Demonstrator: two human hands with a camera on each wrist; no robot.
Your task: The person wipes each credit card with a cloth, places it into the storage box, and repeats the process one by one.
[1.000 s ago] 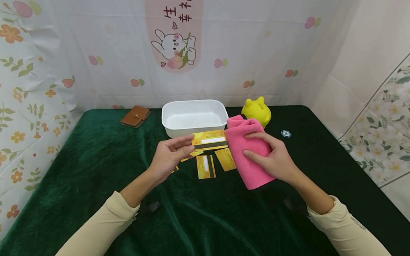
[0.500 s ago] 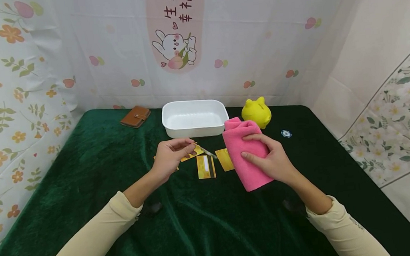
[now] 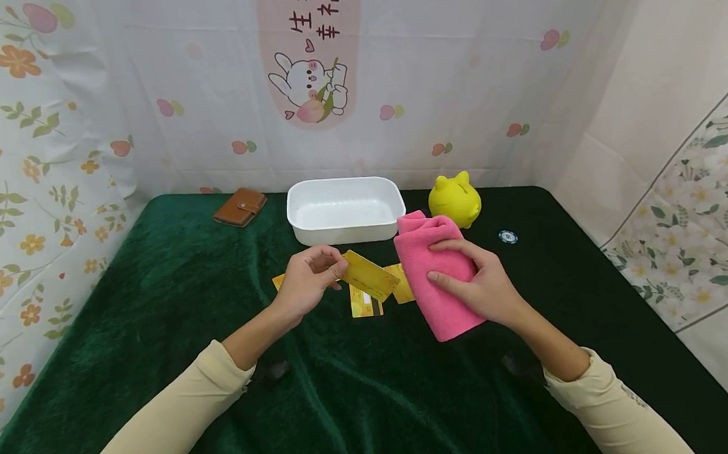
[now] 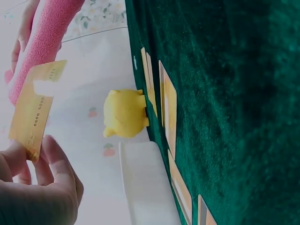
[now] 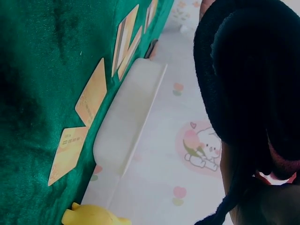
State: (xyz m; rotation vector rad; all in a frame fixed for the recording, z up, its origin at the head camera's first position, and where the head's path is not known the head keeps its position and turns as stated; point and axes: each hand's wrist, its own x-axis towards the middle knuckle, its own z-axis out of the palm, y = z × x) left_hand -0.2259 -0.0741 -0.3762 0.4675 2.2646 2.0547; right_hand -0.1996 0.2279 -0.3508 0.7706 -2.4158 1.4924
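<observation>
My left hand [image 3: 304, 285] pinches a gold bank card [image 3: 368, 276] by one end, between thumb and fingers. The card is tilted above the table, and embossed digits show on its face in the left wrist view [image 4: 35, 110]. A folded pink towel [image 3: 435, 275] is gripped by my right hand [image 3: 490, 285], thumb on the near face, just right of the card and apart from it. Several more gold cards lie on the cloth below, among them a striped bank card [image 3: 364, 307] and another gold card [image 3: 404, 289]. The left hand partly hides others.
Behind the cards stands a white plastic basin [image 3: 347, 232]. At the back left lies a brown wallet [image 3: 240, 207]. A yellow piggy bank [image 3: 455, 200] and a poker chip [image 3: 508, 237] are at the right. Green velvet cloth [image 3: 327, 415] covers the table.
The left hand has turned the card over: its striped side faced up, then it stood edge-on, and now the other side shows. The towel has shifted slightly left and down.
</observation>
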